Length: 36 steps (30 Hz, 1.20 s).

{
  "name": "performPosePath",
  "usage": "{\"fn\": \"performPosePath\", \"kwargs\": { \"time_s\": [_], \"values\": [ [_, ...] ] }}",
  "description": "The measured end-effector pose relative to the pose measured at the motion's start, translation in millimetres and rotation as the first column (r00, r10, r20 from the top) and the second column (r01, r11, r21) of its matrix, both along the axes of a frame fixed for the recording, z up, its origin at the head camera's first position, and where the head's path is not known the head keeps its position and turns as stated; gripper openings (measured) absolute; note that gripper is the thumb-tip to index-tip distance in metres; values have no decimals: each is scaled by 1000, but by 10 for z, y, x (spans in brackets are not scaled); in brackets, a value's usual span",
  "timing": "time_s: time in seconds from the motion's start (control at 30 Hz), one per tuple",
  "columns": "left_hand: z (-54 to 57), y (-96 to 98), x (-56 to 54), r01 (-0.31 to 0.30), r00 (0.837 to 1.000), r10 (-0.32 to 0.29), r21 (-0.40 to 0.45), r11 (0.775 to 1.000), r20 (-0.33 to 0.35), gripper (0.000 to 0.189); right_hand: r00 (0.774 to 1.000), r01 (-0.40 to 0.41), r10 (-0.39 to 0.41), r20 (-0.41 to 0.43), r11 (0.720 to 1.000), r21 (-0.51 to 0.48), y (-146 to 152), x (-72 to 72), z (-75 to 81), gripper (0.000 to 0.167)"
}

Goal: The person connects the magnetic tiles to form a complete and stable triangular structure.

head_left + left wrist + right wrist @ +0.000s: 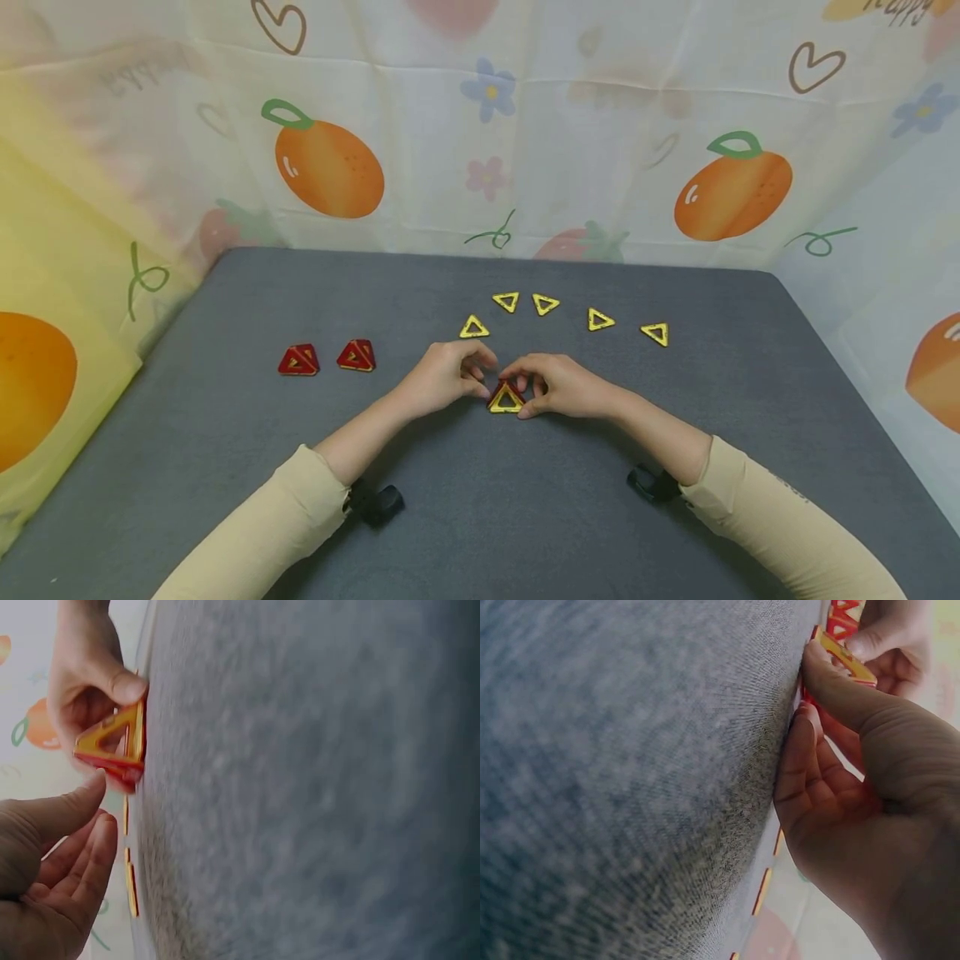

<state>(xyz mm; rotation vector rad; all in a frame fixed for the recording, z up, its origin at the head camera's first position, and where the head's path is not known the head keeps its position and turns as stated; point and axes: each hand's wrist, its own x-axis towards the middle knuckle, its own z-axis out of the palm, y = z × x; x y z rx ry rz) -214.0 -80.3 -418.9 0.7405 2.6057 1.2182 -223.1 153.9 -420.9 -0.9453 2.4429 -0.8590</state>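
Observation:
At the middle of the table stands a small pyramid of red and yellow triangular frame tiles, its yellow face towards me. My right hand grips it from the right, thumb low on one side and fingers behind; the right wrist view shows the thumb pressed along the yellow tile. From the left comes my left hand, thumb tip right at the red lower edge. In the left wrist view its fingers are loosely bent and apart from the pyramid, with nothing between them and the thumb.
Two finished-looking red pyramids, one farther left and one nearer, stand on the grey table. Several flat yellow triangles, among them one close to my left hand and one far right, lie beyond my hands. A printed curtain hangs behind.

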Motion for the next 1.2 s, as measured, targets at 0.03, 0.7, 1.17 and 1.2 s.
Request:
{"fn": "performPosePath", "kwargs": {
  "time_s": [0.03, 0.7, 1.17, 1.2],
  "values": [
    [8, -10, -15, -12, 1000, 12, 7, 1000, 0, 35, 1000, 1, -1, -2, 1000, 1, 0, 1, 1, 54],
    [15, 2, -375, -429, 901, 431, 52, 902, -52, 34, 1000, -4, 4, -27, 1000, 15, -7, -3, 1, 52],
    [-133, -78, -594, -337, 934, 343, -74, 939, 101, 56, 1000, 0, 1, -25, 1000, 24, -4, -1, -4, 53],
    [-133, -81, -593, -333, 935, 340, -77, 940, 101, 56, 1000, -1, 2, -26, 1000, 23, -4, 1, -3, 53]
  ]
}}
